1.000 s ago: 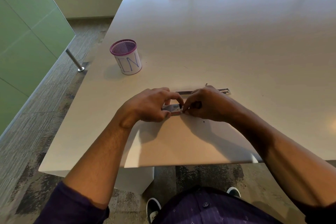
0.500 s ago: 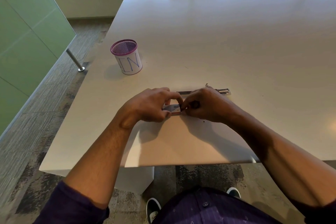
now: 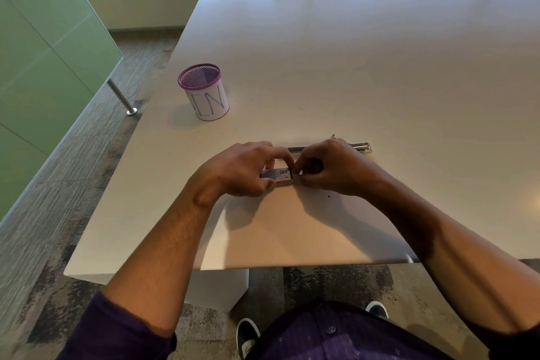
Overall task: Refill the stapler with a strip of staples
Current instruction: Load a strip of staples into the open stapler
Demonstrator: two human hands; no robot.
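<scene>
— Where is the small box [image 3: 277, 175]?
— Your left hand [image 3: 244, 168] pinches it between thumb and fingers; your right hand [image 3: 327, 168] fingertips close on its end. The stapler [image 3: 361, 146] lies just behind your fingers.

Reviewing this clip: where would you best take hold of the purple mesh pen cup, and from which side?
Grip the purple mesh pen cup around its upright round wall, from its bare right side. Its mouth faces up and nothing touches it; both hands are busy nearer the table's front edge.
</scene>
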